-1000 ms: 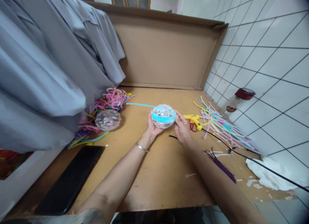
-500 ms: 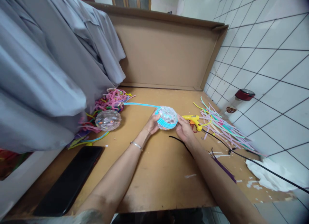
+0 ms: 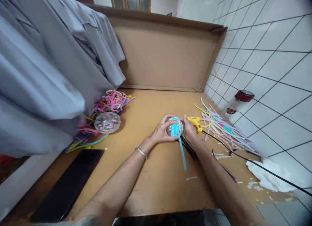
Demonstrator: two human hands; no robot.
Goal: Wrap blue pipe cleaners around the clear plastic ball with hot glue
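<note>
My left hand (image 3: 161,130) curls round a clear plastic ball (image 3: 180,125) from the left. A band of light blue pipe cleaner (image 3: 174,127) winds round the ball's middle, and its loose end hangs down toward me over the table. At the ball's right side is my right hand (image 3: 190,130), its fingers closed against it; the fingertips are partly hidden. Just beyond that hand a yellow glue gun (image 3: 197,122) lies on the table. Black pipe cleaners (image 3: 188,148) lie below the ball, partly under my right forearm.
Left stand a second clear ball (image 3: 107,122), a heap of pink pipe cleaners (image 3: 113,102) and a black phone (image 3: 67,185). Pastel pipe cleaners (image 3: 226,131), a red-lidded jar (image 3: 237,101) and white tissue (image 3: 268,175) are right. A cardboard wall (image 3: 165,54) closes the back; a black cord (image 3: 255,164) crosses right.
The ball has turned, so the blue band now runs upright and its loose end, earlier stretched left, hangs toward me. My left hand has shifted its grip, and more black pipe cleaners show.
</note>
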